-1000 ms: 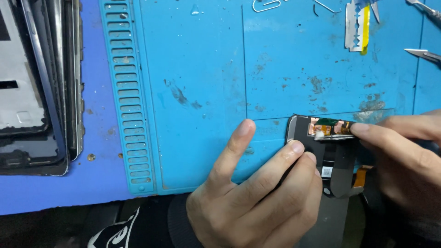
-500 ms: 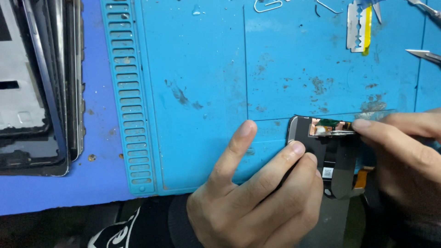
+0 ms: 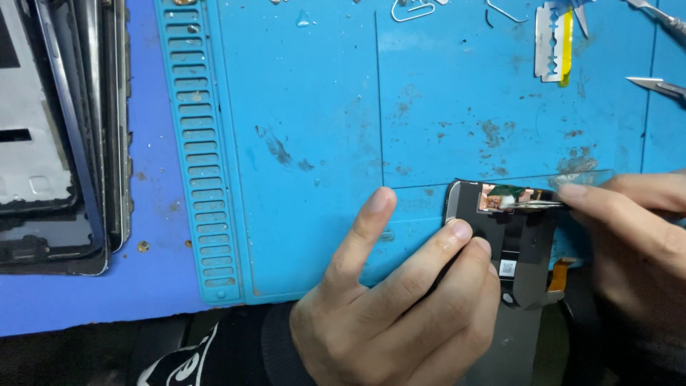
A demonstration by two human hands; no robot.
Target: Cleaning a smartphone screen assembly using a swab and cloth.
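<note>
The left hand (image 3: 393, 322) pinned the thin, fragile phone screen (image 3: 511, 243) on the blue mat (image 3: 300, 107); right hand (image 3: 629, 229) fingers pinched tweezers (image 3: 532, 204) at its top edge.

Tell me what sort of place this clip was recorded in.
Most likely a phone repair bench. A blue silicone work mat covers the table, stacked phone screen frames lie at the left, and the left hand steadies an opened phone screen assembly while the right hand works tweezers on it.
</note>
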